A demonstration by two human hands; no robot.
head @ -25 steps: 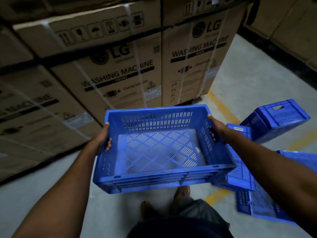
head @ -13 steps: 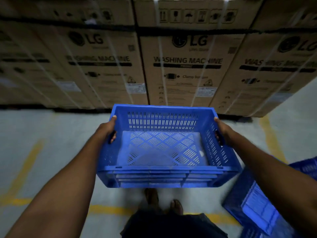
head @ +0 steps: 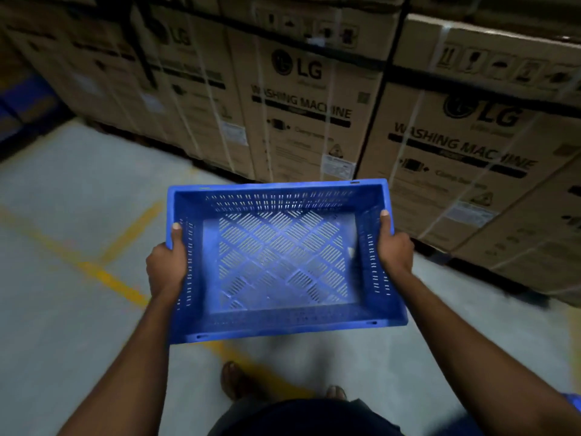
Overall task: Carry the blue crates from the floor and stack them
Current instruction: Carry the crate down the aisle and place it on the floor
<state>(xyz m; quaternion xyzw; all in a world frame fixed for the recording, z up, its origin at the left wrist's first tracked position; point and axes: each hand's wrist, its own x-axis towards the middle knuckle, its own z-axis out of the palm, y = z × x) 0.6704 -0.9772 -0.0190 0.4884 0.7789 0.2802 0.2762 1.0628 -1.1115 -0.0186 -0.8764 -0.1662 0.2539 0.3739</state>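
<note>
stacked washing machine cartons (head: 301,99) are looming behind while left hand (head: 166,265) and right hand (head: 394,250) are gripping the seemingly empty blue crate (head: 283,262), fingers curled around its sides.

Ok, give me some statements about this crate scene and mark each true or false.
1. The left hand and right hand grip the crate by its two short sides. True.
2. The crate has a carton inside it. False: it is empty, and its slotted bottom shows all over.
3. The crate is set down. False: both hands hold it in the air above the floor.
4. The boxes behind it read WASHING MACHINE. True.
</note>
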